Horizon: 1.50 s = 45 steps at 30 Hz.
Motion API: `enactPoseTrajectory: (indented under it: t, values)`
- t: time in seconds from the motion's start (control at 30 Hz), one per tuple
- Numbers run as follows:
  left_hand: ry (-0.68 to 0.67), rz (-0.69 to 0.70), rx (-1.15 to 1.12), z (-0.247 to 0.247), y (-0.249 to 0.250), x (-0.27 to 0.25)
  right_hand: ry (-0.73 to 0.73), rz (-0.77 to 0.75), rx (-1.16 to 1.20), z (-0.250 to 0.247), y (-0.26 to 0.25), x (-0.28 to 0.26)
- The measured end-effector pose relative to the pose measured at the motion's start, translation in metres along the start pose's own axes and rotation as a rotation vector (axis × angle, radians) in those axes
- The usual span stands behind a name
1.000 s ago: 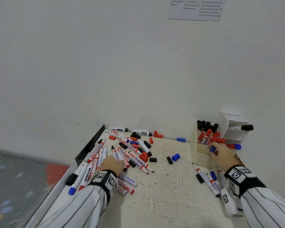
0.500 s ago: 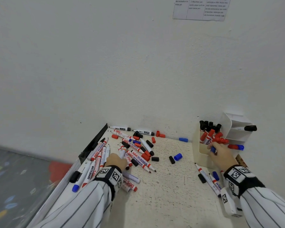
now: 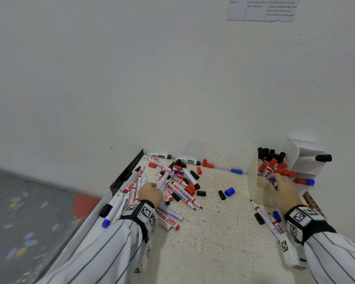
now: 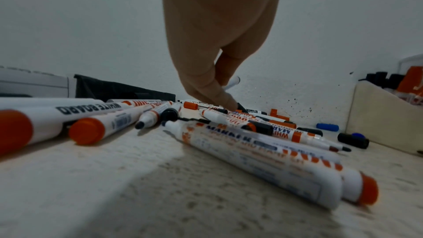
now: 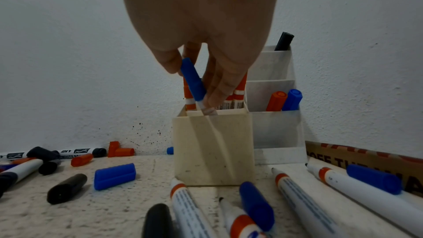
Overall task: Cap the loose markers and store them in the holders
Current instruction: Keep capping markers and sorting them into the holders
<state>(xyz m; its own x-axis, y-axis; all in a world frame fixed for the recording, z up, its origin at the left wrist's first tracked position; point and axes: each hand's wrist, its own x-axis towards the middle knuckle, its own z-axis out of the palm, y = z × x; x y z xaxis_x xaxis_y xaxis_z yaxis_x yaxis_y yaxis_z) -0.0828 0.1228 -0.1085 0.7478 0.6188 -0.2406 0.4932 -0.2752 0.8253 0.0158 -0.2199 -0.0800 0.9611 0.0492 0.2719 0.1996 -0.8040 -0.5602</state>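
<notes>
Nearest the person, on the speckled table (image 3: 209, 242), a few uncapped markers (image 5: 304, 195) and a loose blue cap (image 5: 256, 205) lie just in front of the cream holder (image 5: 213, 147), probably set there so the right hand has the next ones close. Above them the right hand (image 3: 283, 191) pinches a blue-capped marker (image 5: 193, 80) between thumb and fingertips (image 5: 223, 88), its barrel angled down into the front compartment of the holder beside the red-capped ones already standing there; held by the cap end, it can slide in tip down. To the left, the left hand (image 3: 151, 194) grips a marker with an orange band (image 3: 164, 177), lifted at a slant above the heap of loose markers (image 3: 178, 191), likely the next to be capped. Farther back, caps in red, black and blue are strewn toward the wall, and the white tiered holder (image 3: 307, 160) stands behind the cream one. The head view shows both hands and the lifted marker's dark tip; the left wrist view hides most of that marker behind the fingers. Only the right wrist view shows the blue-capped barrel passing the rim.
</notes>
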Motion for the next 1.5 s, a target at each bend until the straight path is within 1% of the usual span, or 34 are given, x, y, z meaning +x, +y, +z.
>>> enactPoseTrajectory:
  t: [0.13,0.27,0.37,0.4,0.47,0.53,0.57,0.6,0.67,0.77,0.87,0.93,1.0,1.1,1.23,1.33,1.5]
  values:
    - [-0.093,-0.058,-0.257,0.0,0.002,-0.004,0.023,-0.021,-0.007,0.001,-0.004,-0.003]
    - [-0.221,-0.184,-0.392,-0.002,0.006,-0.011,-0.003,-0.07,-0.038,0.002,-0.006,-0.004]
    - [-0.249,-0.23,-0.345,-0.004,0.003,-0.012,0.004,-0.059,-0.064,0.005,-0.01,-0.005]
    - [-0.245,-0.229,-0.326,-0.005,0.002,-0.012,0.039,-0.052,-0.066,0.007,-0.013,-0.007]
    - [-0.228,-0.18,-0.252,-0.007,-0.002,-0.009,0.177,-0.076,-0.086,0.01,-0.02,-0.01]
    - [-0.215,-0.125,-0.149,-0.01,-0.007,-0.004,0.296,-0.153,-0.12,0.013,-0.031,-0.014]
    - [-0.208,-0.113,-0.119,-0.01,-0.011,0.0,0.31,-0.195,-0.111,0.017,-0.038,-0.015]
    - [-0.198,-0.093,-0.086,-0.012,-0.014,0.002,0.29,-0.234,-0.082,0.021,-0.045,-0.015]
    - [-0.192,-0.044,-0.023,-0.017,-0.015,0.001,0.174,-0.282,0.004,0.034,-0.061,-0.012]
    - [-0.198,-0.004,0.062,-0.027,-0.015,-0.002,-0.129,-0.279,0.055,0.054,-0.086,-0.008]
    - [-0.184,-0.021,0.074,-0.034,-0.02,0.003,-0.435,-0.24,-0.053,0.082,-0.105,0.0]
    - [-0.183,-0.029,0.07,-0.037,-0.023,0.009,-0.542,-0.191,-0.1,0.1,-0.116,0.007]
    - [-0.175,-0.048,0.023,-0.039,-0.026,0.013,-0.585,-0.14,-0.117,0.114,-0.125,0.013]
    - [-0.187,-0.071,-0.014,-0.042,-0.027,0.015,-0.608,-0.115,-0.136,0.127,-0.134,0.022]
    - [-0.157,-0.07,-0.048,-0.046,-0.028,0.019,-0.667,-0.127,-0.312,0.139,-0.138,0.031]
    - [-0.111,-0.078,-0.107,-0.047,-0.03,0.024,-0.638,-0.118,-0.367,0.147,-0.135,0.036]
    - [-0.113,-0.07,-0.094,-0.048,-0.032,0.023,-0.514,-0.083,-0.361,0.152,-0.128,0.043]
